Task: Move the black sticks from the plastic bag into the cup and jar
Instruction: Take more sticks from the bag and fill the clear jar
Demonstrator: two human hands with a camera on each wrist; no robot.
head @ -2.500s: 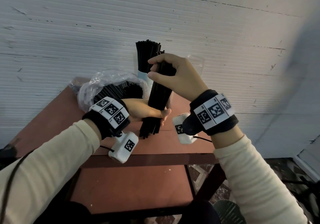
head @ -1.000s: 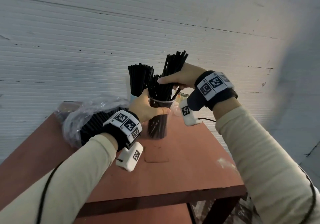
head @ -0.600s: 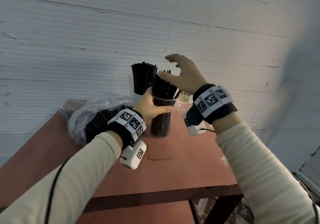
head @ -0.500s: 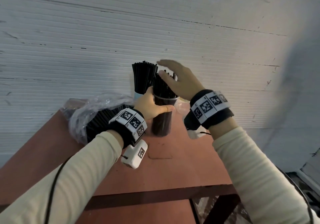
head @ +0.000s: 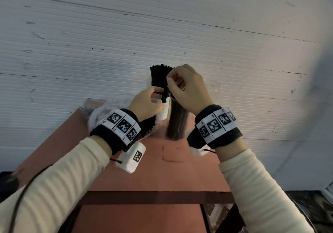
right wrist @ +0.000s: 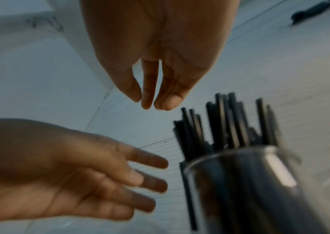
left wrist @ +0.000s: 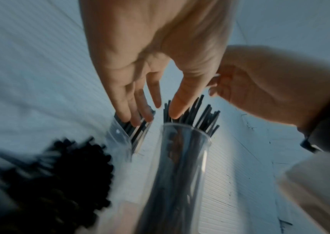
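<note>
Black sticks (head: pixel 175 123) stand upright (tips up) in the clear jar (left wrist: pixel 180 174).

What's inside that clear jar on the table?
The clear jar is packed with black sticks standing upright, their tips poking above the rim. How far down they reach, and the jar's bottom, can't be made out through the blur.

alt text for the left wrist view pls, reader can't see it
The left hand reaches with straight fingers toward black sticks standing in a clear jar. The right hand hovers beside it; a blurred dark mass of more sticks fills the lower left.
</note>
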